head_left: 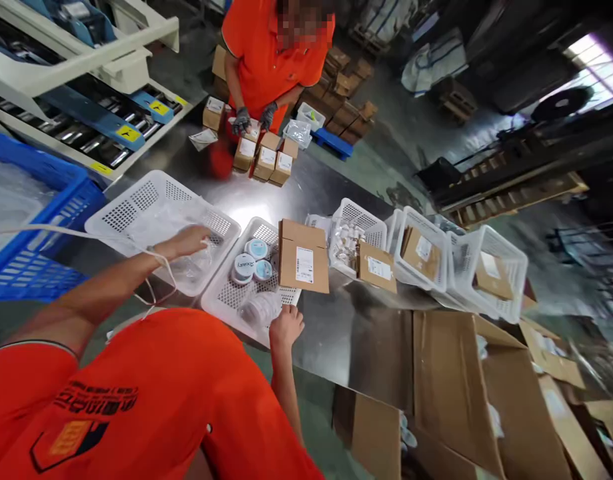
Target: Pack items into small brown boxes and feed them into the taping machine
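Note:
My left hand (191,241) is over a white perforated basket (114,212) that holds clear plastic bags (161,223). Its fingers are pressed together at a clear plastic bag (199,263). At the front right corner of a second white basket (219,303), my right hand (286,327) is curled closed; whatever its fingers hold is hidden. Inside this basket are several round jars (244,267) with white and light-blue lids. A clear plastic-wrapped stack (261,308) lies close to my right hand. Flat brown cartons (304,257) with a white label lean across the basket's right side.
Across the metal table (331,340), a gloved co-worker (266,73) handles small labelled boxes (266,160). More white baskets (356,217) with cartons line the right. A large open carton (446,373) stands front right. A blue crate (61,220) and roller conveyor (86,137) are left.

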Motion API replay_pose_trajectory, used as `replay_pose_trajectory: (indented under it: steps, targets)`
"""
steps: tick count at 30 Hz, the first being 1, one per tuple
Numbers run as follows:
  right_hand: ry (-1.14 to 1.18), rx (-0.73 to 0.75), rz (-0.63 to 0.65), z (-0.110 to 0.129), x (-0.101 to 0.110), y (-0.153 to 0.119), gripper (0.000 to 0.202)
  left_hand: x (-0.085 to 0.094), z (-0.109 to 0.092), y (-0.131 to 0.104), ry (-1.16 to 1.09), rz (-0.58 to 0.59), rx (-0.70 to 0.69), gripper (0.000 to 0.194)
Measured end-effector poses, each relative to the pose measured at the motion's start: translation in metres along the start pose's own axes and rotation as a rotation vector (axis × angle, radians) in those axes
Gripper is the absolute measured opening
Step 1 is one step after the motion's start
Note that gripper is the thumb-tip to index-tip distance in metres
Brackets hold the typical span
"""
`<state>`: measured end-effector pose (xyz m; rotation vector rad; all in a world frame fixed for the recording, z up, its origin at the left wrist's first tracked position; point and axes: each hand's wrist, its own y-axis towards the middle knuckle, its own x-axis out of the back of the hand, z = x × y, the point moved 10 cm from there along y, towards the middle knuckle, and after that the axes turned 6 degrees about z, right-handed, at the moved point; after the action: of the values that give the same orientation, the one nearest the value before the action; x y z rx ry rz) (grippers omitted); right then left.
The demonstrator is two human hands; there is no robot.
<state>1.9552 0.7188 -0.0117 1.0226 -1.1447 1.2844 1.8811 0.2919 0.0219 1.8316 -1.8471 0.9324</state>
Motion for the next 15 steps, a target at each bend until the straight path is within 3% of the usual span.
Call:
replay_pose_trajectory:
  steps: [3, 6, 8, 12, 15]
  targets:
    - [-0.027, 0.067, -0.054, 0.030, 0.013, -0.002, 0.031, 0.049, 0.050, -0.004, 0.121, -0.117, 0.203, 0.021]
    - [0.037, 0.187, 0.022, 0.065, 0.006, 0.000, 0.030, 0.064, 0.076, -0.014, 0.125, -0.118, 0.287, 0.015]
    - [0.131, 0.248, 0.075, 0.083, -0.002, 0.004, 0.029, 0.073, 0.084, -0.016, 0.069, -0.119, 0.285, 0.023]
    - [0.526, 0.316, 0.214, 0.114, -0.016, 0.018, 0.022, 0.104, 0.086, -0.017, -0.279, -0.249, 0.202, 0.023]
    - [0.980, 0.276, 0.431, 0.148, -0.033, 0.028, 0.014, 0.101, 0.073, -0.022, -0.520, -0.220, 0.147, 0.022]
